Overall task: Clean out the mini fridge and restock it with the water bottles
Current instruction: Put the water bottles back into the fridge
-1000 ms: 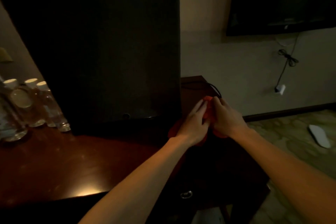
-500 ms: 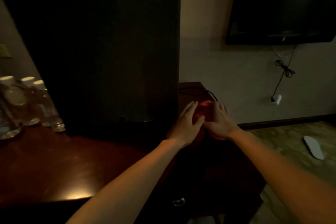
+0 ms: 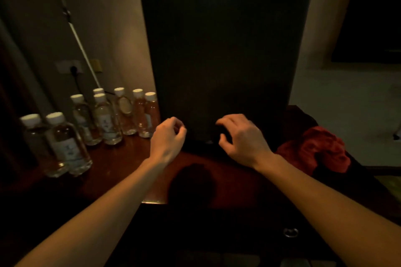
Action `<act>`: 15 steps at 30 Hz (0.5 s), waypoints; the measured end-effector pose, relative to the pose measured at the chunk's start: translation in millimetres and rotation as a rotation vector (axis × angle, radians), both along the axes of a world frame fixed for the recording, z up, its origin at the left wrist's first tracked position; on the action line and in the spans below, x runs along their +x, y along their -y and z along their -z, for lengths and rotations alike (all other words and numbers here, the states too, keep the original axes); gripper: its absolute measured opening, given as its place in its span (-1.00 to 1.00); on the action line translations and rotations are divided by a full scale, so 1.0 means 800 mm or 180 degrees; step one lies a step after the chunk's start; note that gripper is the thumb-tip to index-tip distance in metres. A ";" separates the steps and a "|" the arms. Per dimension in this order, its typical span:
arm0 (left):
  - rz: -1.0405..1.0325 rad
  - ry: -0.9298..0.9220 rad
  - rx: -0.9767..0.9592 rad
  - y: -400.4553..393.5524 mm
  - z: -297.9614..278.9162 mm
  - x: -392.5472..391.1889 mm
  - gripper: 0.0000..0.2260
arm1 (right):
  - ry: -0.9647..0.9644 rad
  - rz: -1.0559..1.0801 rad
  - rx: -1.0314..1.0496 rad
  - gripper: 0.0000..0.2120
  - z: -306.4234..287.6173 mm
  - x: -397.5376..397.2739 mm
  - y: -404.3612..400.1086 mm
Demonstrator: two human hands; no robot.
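Head view: I see the mini fridge (image 3: pixel 223 56) shut on the desk (image 3: pixel 121 171). Left hand (image 3: pixel 167 141) and right hand (image 3: pixel 243 138) hover empty, fingers loosely curled, probably reaching for its door. Water bottles (image 3: pixel 104 119) wait left; red cloth (image 3: pixel 316 149) lies right, near for wiping.

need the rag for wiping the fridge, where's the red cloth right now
In the head view the red cloth lies crumpled on the dark wooden tabletop, just right of the closed mini fridge and beyond the right hand.
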State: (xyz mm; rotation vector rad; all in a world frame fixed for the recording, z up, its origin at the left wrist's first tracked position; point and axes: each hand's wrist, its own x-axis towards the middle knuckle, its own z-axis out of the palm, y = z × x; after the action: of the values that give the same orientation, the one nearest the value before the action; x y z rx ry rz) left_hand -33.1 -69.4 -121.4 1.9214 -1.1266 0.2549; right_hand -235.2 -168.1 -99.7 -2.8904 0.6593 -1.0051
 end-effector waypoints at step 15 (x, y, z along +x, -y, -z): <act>0.0616 -0.0984 -0.0461 0.011 -0.112 0.117 -0.42 | -0.0184 -0.0189 -0.0547 -0.52 -0.086 0.160 -0.033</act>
State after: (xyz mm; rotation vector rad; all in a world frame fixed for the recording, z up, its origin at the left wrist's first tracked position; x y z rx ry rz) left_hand 60.7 -78.1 -31.6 1.6441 -1.0458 -0.0647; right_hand -107.3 -141.9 -30.6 -3.0766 0.5098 -1.0229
